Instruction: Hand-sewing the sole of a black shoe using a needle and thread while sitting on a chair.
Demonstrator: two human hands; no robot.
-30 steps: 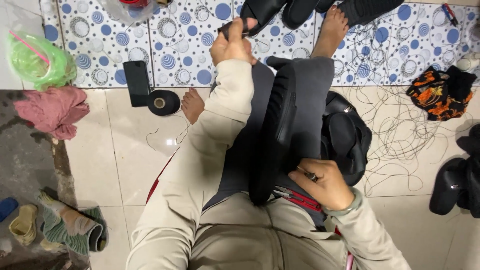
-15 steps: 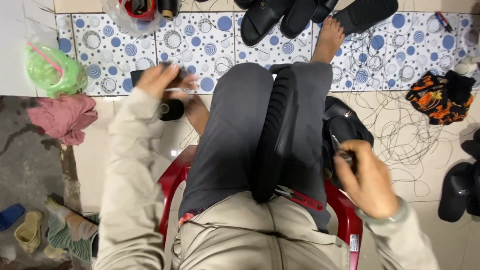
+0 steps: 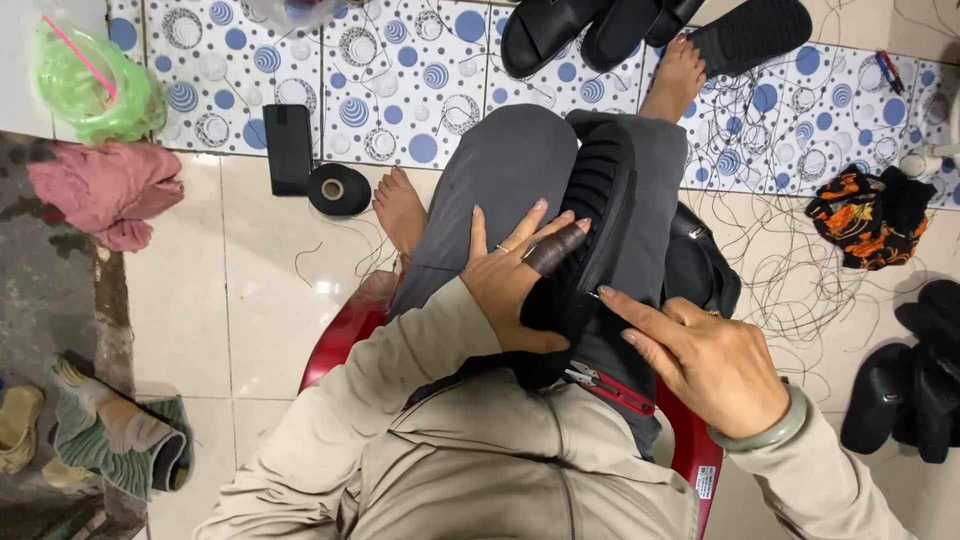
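Your left hand (image 3: 515,285) lay flat and open on the near end of the black shoe (image 3: 590,240), palm down, fingers spread and pointing far, one finger wrapped in a dark sleeve and another wearing a thin ring; it pressed on the shoe rather than gripping it. Your right hand (image 3: 705,365) came in from the near right with the index finger stretched out, its tip touching the shoe's edge, the other fingers loosely curled and holding nothing, a pale green bangle (image 3: 765,432) on the wrist. The shoe rested lengthwise on your lap, between your grey trouser legs, its ribbed sole edge turned up. Its near end was hidden under your left palm, so you could not see how that end was shaped. A black bag (image 3: 700,270) was half hidden behind your right thigh, and the red chair (image 3: 345,330) showed only at its edges. On the floor far to the left lay a black phone (image 3: 288,148) beside a spool of black thread (image 3: 339,189), well apart from your hands. A pink cloth (image 3: 105,192) and a green plastic bag (image 3: 85,85) sat further left, black sandals (image 3: 650,30) at the far edge, loose thread (image 3: 800,270) tangled on the tiles to the right, near an orange and black cloth (image 3: 865,215).
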